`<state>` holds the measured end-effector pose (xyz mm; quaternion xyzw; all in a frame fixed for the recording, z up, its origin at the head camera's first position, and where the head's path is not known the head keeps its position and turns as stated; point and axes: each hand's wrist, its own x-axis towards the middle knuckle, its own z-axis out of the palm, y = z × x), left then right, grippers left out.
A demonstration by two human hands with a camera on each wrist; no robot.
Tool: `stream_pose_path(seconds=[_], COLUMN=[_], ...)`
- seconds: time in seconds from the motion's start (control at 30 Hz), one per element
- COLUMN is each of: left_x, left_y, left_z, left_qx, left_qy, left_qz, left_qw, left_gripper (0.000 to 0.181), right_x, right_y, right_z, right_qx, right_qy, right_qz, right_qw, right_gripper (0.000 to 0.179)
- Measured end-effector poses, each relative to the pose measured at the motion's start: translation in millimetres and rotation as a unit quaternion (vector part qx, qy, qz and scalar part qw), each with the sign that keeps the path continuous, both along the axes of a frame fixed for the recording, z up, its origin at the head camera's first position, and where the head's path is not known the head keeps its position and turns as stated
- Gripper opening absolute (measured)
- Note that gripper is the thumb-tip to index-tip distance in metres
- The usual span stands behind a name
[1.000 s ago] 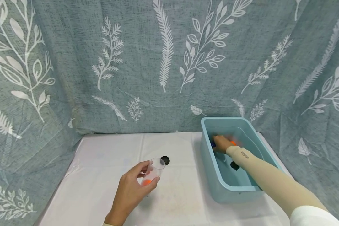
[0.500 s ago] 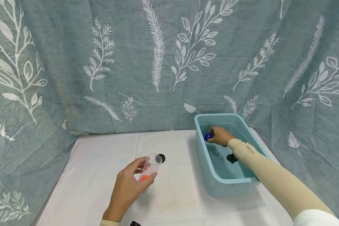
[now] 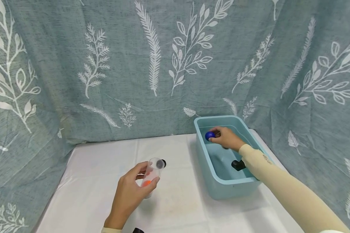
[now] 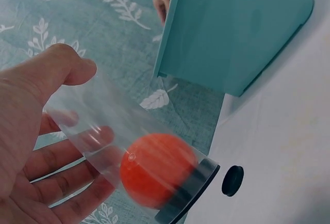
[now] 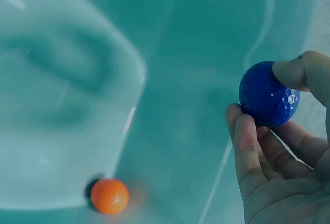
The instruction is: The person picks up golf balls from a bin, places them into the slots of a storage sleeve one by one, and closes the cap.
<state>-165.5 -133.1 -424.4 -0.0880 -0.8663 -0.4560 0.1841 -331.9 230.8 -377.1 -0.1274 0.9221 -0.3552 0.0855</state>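
Observation:
My left hand (image 3: 132, 191) grips a clear plastic tube (image 3: 150, 173) around its side, tilted over the white table. An orange ball (image 4: 157, 170) lies inside, against the tube's dark end cap (image 4: 188, 190). In the head view the tube's upper end shows a round rim. Between thumb and fingertips, my right hand (image 3: 227, 138) pinches a blue dimpled golf ball (image 5: 269, 94), held inside the blue-green bin (image 3: 200, 142) near its far left wall. Another orange ball (image 5: 109, 196) sits in the bin, seen in the right wrist view.
A round black cap (image 4: 233, 180) lies on the white cloth (image 3: 175, 194), just beyond the tube. Patterned fabric (image 3: 119, 74) hangs behind the table and along the sides. The bin's walls rise around my right hand. A black piece (image 3: 238, 165) shows beside the right wrist.
My right hand has lifted the blue golf ball up from low in the bin. The head view has shifted slightly. My left hand still holds the tube much as before.

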Motion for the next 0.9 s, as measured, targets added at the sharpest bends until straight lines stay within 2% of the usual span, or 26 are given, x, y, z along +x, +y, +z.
stream_pose_path(seconds=[0.27,0.43,0.63,0.73,0.9], left_x=[-0.6,-1.6,-2.1,-0.9,3.0], left_y=[-0.9,-1.8,-0.6,1.2,4.2], left_z=[3.1,5.1,8.1,9.6,12.5], left_qx=[-0.003,-0.002,0.01,0.018,0.022], left_qy=[0.009,0.011,-0.005,-0.01,-0.01], left_qz=[-0.004,-0.006,-0.008,-0.011,-0.016], left_qw=[1.0,0.9999,0.9999,0.9997,0.9996], left_gripper=[0.05,0.051,0.051,0.052,0.051], right_x=[16.5,31.2,52.4,61.1,73.4], right_y=[-6.7,-18.3,-34.0,-42.7,-61.3], right_z=[28.9,45.7,59.6,62.5,61.6], right_qx=[-0.053,-0.093,-0.134,-0.184,-0.275], right_qy=[0.025,0.043,0.044,0.041,0.036], right_qz=[-0.022,-0.006,-0.001,0.008,0.032], right_qw=[0.998,0.9948,0.99,0.9821,0.9602], right_gripper=[0.048,0.05,0.057,0.054,0.047])
